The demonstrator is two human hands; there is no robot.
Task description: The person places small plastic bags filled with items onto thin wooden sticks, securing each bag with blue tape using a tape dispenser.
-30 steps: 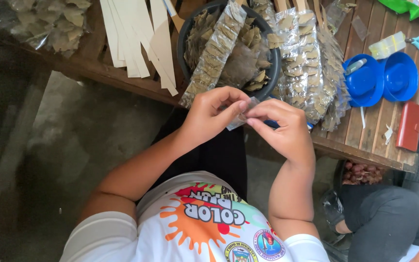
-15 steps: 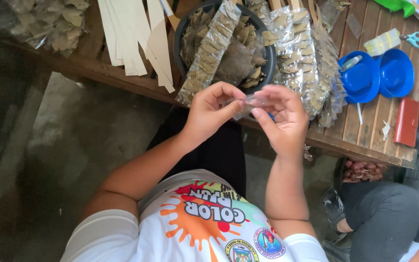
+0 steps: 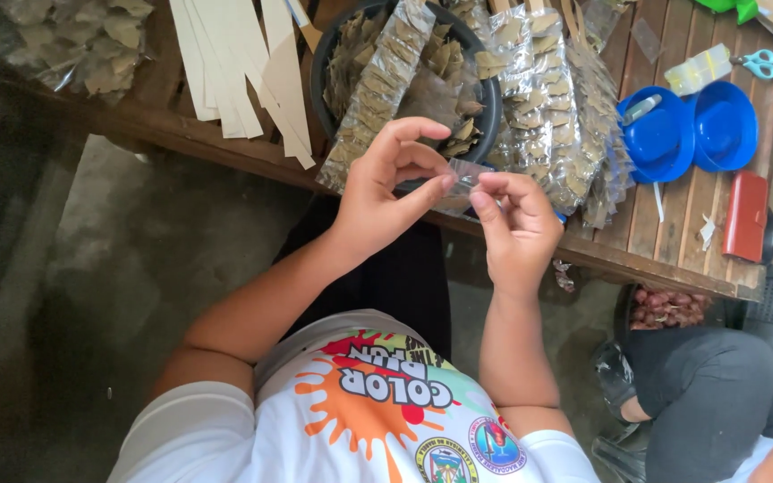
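A: Head view: left hand (image 3: 378,192) and right hand (image 3: 516,224) both pinch a small clear packet (image 3: 467,174), fingers closed on it, just before the black basin (image 3: 404,76).

B: Packet-opening step, likely; filling needs leaves from that basin. Beyond it, filled strips (image 3: 547,98).

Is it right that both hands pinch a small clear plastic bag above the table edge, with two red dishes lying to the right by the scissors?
Not quite: the head view shows the two dishes are blue, not red. The rest holds: the left hand and right hand pinch the small clear bag, and the scissors lie nearby.
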